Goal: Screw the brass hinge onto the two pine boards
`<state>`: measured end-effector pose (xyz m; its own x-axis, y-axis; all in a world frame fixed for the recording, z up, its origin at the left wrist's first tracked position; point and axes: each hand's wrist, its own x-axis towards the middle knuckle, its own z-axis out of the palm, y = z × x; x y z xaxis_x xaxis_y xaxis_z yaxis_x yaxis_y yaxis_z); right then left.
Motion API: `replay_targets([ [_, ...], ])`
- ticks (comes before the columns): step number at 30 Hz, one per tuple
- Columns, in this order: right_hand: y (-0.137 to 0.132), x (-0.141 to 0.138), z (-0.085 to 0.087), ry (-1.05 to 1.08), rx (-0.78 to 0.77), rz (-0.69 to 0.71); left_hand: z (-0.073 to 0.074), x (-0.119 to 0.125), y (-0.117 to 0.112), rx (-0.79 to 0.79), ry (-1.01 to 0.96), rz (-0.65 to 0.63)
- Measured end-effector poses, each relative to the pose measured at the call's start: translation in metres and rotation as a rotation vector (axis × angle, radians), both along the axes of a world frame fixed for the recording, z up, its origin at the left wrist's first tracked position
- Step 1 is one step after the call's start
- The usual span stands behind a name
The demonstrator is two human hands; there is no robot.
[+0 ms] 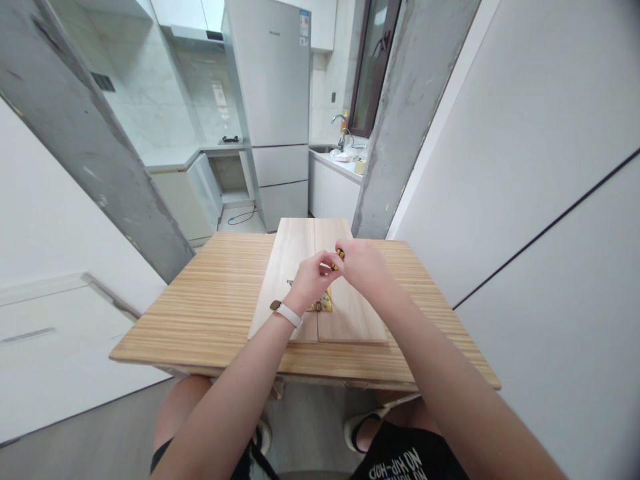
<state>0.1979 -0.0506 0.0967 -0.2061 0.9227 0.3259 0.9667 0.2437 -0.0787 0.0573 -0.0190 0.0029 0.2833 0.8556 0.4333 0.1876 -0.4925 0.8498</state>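
Observation:
My left hand (311,277) and my right hand (364,263) meet over two pale wooden boards (293,243). Both are closed on a small yellow-and-black object (341,253), whose kind I cannot make out because the fingers cover most of it. Below my left hand, across the seam between the boards, lies a flat yellow patterned piece (325,303), partly hidden. A small dark item (289,283) shows at the left edge of that hand. A watch with a white band (290,313) is on my left wrist.
The boards rest on a striped wooden table (210,293). Beyond it stand a grey fridge (280,80) and a kitchen counter with a tap (340,127). White panels (540,167) flank the table on the right. My legs are under its near edge.

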Motion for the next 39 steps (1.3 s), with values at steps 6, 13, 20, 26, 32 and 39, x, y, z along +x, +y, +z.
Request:
replay_targets([
  [6, 0.007, 0.003, -0.004, 0.0, -0.01, 0.174, 0.005, -0.011, 0.002, 0.021, 0.092, -0.043],
  [13, 0.022, 0.013, -0.006, 0.12, -0.075, 0.333, -0.004, -0.013, 0.008, -0.041, 0.015, -0.202],
  [20, 0.013, 0.021, 0.001, 0.281, -0.106, 0.304, -0.01, -0.011, 0.009, -0.093, -0.071, -0.171],
  [26, 0.0, 0.006, 0.001, 0.08, 0.007, 0.014, -0.004, -0.005, 0.003, -0.015, -0.015, -0.036],
  [32, 0.003, 0.004, -0.006, 0.117, -0.003, 0.103, -0.001, -0.006, 0.002, -0.021, 0.066, 0.006],
  [39, 0.011, 0.013, -0.004, 0.157, -0.084, 0.263, -0.015, -0.013, 0.008, -0.081, 0.016, -0.189],
])
